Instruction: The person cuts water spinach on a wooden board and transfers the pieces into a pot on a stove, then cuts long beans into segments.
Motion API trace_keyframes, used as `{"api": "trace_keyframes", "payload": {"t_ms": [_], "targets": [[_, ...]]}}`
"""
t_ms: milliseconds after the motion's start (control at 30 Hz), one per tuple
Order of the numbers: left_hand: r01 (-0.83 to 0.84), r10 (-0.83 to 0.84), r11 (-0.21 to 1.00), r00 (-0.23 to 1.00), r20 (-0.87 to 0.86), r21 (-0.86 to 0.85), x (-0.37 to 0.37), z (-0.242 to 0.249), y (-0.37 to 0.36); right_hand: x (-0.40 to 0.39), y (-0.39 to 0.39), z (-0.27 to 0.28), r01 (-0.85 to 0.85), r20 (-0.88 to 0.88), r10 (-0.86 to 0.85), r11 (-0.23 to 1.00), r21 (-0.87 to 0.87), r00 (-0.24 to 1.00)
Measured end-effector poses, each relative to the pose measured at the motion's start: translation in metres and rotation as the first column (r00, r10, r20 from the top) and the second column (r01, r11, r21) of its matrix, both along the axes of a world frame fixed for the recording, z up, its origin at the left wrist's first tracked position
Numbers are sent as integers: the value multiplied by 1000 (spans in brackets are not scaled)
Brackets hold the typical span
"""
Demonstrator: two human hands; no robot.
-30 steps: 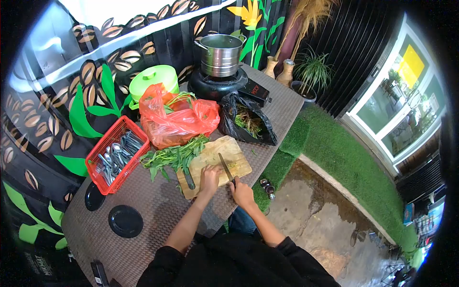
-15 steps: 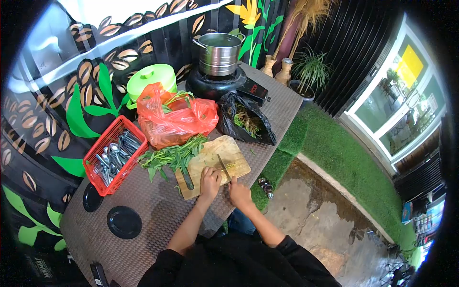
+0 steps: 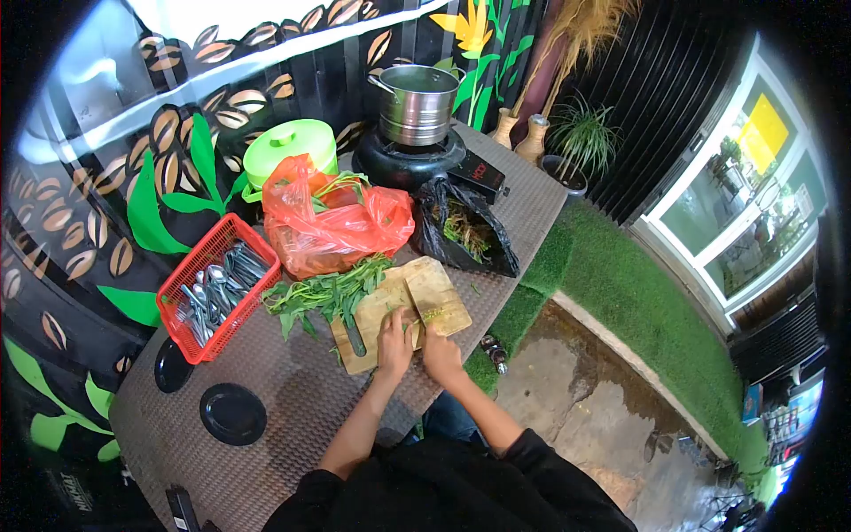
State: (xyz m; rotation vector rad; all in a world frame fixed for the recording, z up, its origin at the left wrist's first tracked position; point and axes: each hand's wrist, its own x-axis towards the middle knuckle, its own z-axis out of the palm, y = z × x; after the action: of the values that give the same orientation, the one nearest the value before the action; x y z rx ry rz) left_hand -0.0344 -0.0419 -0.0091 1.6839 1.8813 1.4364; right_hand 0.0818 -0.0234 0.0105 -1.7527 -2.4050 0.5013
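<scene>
A wooden cutting board lies near the table's right edge, with small chopped green pieces on it. My right hand is closed on the handle of a knife, its blade pointing away over the board. Beside the blade, my left hand rests on the board with its fingers bent together; what is under them is too small to make out. Leafy green stalks lie across the board's far left side, just beyond my left hand.
Behind the board stand a red plastic bag, a black bag of greens, a green lidded pot and a steel pot on a stove. At left are a red cutlery basket and black plates.
The whole view has shifted slightly, with the table's things a little further right. The knife blade stands more upright in view, and my left hand's fingers have moved close to it.
</scene>
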Motion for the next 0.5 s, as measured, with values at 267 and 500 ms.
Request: {"api": "trace_keyframes", "payload": {"t_ms": [267, 500], "targets": [[1, -3, 998, 999, -44, -61, 1, 0, -1, -4, -22, 5, 65, 62, -64, 998, -17, 996], [-19, 20, 998, 1000, 6, -66, 2, 0, -2, 0, -6, 21, 5, -29, -7, 999, -42, 1000]]}}
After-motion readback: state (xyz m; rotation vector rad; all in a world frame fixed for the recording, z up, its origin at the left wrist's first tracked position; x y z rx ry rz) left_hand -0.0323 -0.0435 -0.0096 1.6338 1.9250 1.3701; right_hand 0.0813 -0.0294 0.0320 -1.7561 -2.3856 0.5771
